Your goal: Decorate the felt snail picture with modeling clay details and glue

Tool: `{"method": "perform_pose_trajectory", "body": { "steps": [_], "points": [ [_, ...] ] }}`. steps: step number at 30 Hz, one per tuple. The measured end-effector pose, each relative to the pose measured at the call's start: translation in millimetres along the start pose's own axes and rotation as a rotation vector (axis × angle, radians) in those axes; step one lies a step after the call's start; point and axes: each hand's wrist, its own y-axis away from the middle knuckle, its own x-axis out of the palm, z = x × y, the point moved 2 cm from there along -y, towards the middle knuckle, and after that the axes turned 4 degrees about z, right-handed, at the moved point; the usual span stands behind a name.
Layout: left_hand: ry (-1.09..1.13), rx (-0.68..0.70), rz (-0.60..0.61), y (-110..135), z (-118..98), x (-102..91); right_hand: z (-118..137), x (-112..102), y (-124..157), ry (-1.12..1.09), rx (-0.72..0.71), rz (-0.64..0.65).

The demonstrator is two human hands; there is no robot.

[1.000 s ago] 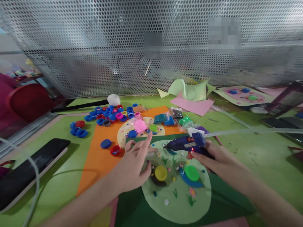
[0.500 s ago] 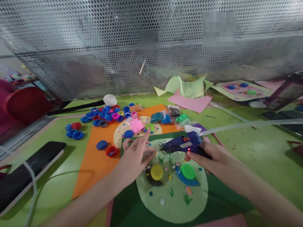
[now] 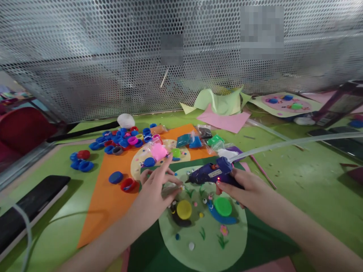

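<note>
My right hand (image 3: 244, 190) grips a dark blue glue gun (image 3: 211, 172) whose nozzle points left over a pale green felt circle (image 3: 204, 230). A clear glue stick (image 3: 286, 145) trails from its back to the right. My left hand (image 3: 157, 190) rests on the circle's upper left edge, fingers pinched on a small pale piece I cannot make out, right at the nozzle tip. On the circle sit a yellow cap (image 3: 184, 209), a green cap (image 3: 222, 206), small eyes, dots and flowers. The circle lies on dark green felt (image 3: 147, 249).
An orange sheet (image 3: 110, 200) holds a cream circle, loose bottle caps (image 3: 124, 138) and small bags of clay (image 3: 198, 139). A black phone (image 3: 31, 206) lies left. Pink and green paper (image 3: 224, 113), another decorated sheet (image 3: 283, 104) and a perforated metal screen (image 3: 141, 56) stand behind.
The view has drifted right and up, so everything sits a little further left. Both hands stay together at the felt circle's top, with the glue gun nozzle brought closer to my left fingers.
</note>
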Motion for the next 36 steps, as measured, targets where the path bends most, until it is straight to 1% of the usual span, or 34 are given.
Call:
{"method": "perform_pose_trajectory", "body": {
  "steps": [5, 11, 14, 17, 23, 29, 36],
  "points": [
    [0.035, 0.004, -0.006, 1.3, 2.5, 1.5, 1.3, 3.7, -2.7, -0.061, 0.032, 0.025],
    [0.025, 0.002, -0.003, 0.7, 3.1, 1.9, -0.2, 6.1, -5.9, -0.058, 0.041, 0.042],
    [0.055, -0.032, 0.028, 1.4, 3.7, 2.0, -1.8, 7.2, -7.1, -0.063, 0.100, 0.095],
    [0.073, -0.065, 0.031, 2.4, 5.0, 1.5, -1.4, 7.6, -7.1, -0.081, 0.134, 0.119],
    [0.056, -0.063, 0.037, 2.2, 6.7, 1.9, 1.3, 7.0, -5.2, -0.075, 0.137, 0.119],
    [0.030, -0.054, 0.029, 0.5, 5.6, 2.1, -0.7, 8.0, -6.2, -0.061, 0.108, 0.144],
    [0.043, -0.047, 0.035, 0.8, 6.7, 3.4, -4.0, 9.6, -4.3, -0.056, 0.130, 0.132]
  ]
}}
